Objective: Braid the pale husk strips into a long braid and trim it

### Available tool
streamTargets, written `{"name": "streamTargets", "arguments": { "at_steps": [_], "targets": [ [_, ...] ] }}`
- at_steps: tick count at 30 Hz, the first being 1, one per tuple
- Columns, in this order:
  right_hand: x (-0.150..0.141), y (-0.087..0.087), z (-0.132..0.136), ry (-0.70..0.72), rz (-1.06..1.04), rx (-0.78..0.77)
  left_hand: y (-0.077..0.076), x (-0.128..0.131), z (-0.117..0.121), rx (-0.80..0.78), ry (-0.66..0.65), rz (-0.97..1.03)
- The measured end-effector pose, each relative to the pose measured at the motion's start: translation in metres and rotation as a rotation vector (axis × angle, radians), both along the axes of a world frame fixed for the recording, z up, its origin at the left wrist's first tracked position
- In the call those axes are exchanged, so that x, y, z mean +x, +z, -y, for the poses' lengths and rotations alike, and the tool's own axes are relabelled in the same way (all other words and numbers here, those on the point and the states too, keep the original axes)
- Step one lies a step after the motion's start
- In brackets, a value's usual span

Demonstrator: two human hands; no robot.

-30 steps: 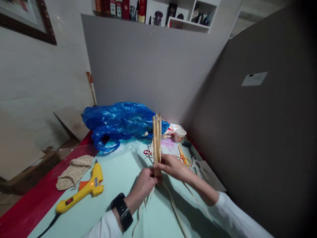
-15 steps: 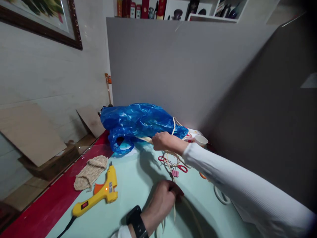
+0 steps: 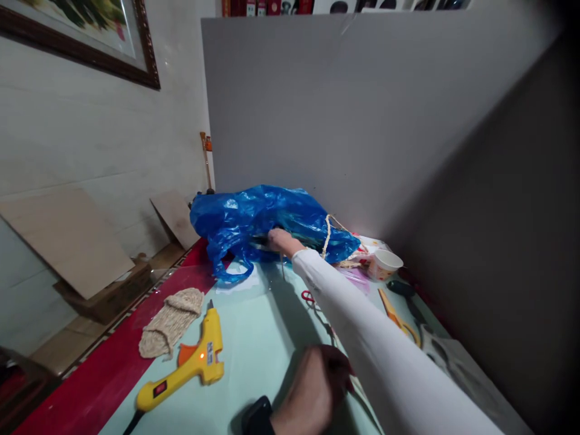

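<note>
At the opening of the crumpled blue plastic bag [image 3: 263, 208] is my right hand [image 3: 281, 240], its fingers curled and partly hidden at the bag's edge. What they grip I cannot make out; a thin pale strand hangs just beneath. Nearer to me, my left hand [image 3: 312, 386], a black watch on its wrist, is blurred and closed on a pale fibre strand [image 3: 362, 399] that trails toward the bottom edge. Under my right sleeve, red-handled scissors [image 3: 308, 296] are mostly covered.
A yellow glue gun [image 3: 199, 362] with a lit orange light lies left, beside a bundle of twine [image 3: 172, 323]. To the right are a paper cup [image 3: 385, 264], orange-handled scissors [image 3: 396, 317] and a dark-handled tool [image 3: 401, 289]. A grey panel [image 3: 353, 121] stands behind.
My right hand has moved forward to the bag's opening, away from the loose strands. My left hand has shifted slightly right and toward me. The view has tilted down a little.
</note>
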State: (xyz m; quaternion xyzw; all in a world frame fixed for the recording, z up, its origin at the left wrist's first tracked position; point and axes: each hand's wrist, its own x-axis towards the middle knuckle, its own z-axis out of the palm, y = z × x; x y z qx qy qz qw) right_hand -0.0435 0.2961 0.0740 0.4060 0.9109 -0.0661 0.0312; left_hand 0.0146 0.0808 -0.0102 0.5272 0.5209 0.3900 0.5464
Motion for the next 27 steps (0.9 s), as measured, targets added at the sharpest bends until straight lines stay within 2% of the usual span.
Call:
{"name": "streamTargets", "arguments": {
  "at_steps": [5,9,10,12,13,15,18,22,25,27],
  "targets": [
    [0.04,0.023,0.011,-0.069,-0.256,-0.133,-0.011,0.002,-0.005,-0.012,0.018,-0.022],
    [0.101,0.036,0.059,-0.062,-0.498,-0.273,-0.023,0.001,-0.011,-0.019,0.011,0.032],
    [0.118,0.035,0.075,-0.062,-0.579,-0.339,-0.024,0.0,-0.011,-0.016,0.006,0.032],
    [0.153,0.028,0.107,-0.103,-0.944,-0.648,-0.024,-0.002,-0.012,-0.017,-0.01,0.041],
    [0.169,0.021,0.122,-0.122,-1.074,-0.754,-0.023,-0.002,-0.012,-0.023,-0.022,0.045],
    [0.2,0.006,0.148,-0.164,-1.253,-0.853,-0.018,-0.004,-0.009,-0.04,-0.041,0.05],
    [0.24,-0.019,0.176,-0.261,-1.424,-0.818,-0.008,-0.005,-0.004,-0.056,-0.037,0.058],
    [0.277,-0.044,0.194,-0.385,-1.567,-0.76,-0.003,-0.005,-0.001,-0.088,-0.038,0.058],
    [0.29,-0.049,0.197,-0.42,-1.635,-0.692,-0.004,-0.006,-0.001,-0.109,-0.041,0.046],
    [0.295,-0.046,0.2,-0.42,-1.619,-0.485,-0.005,-0.006,0.0,-0.126,-0.033,0.038]
  ]
}}
